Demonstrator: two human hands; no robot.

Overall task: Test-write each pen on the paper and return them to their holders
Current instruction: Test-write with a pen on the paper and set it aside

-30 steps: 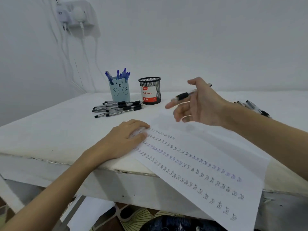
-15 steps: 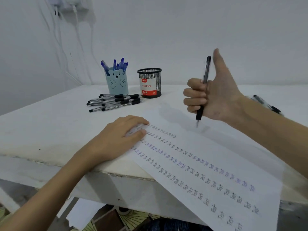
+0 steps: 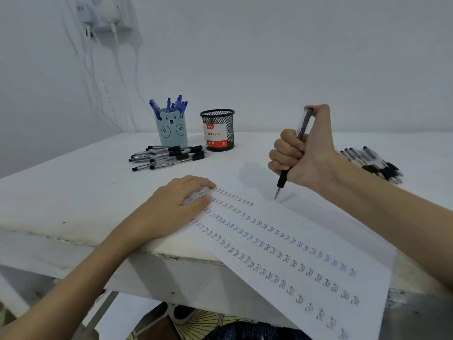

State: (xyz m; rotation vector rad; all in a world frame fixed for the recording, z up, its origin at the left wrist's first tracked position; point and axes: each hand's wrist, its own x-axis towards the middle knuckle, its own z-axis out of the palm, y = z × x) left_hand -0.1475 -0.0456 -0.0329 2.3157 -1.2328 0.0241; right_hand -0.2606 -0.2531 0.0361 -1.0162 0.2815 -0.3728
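My right hand (image 3: 306, 153) has its grip wrapped tight around a black pen (image 3: 291, 153), tip down just above the paper (image 3: 306, 231). My left hand (image 3: 171, 212) lies flat on the paper's left end, grip apart.

Black pen (image 3: 282, 179) tilted, tip at paper (image 3: 306, 241); mesh holder (image 3: 218, 130) upright.

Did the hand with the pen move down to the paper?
Yes. The right hand swung the black pen upright, then lowered it; its tip now nearly touches the paper, right of the mesh holder.
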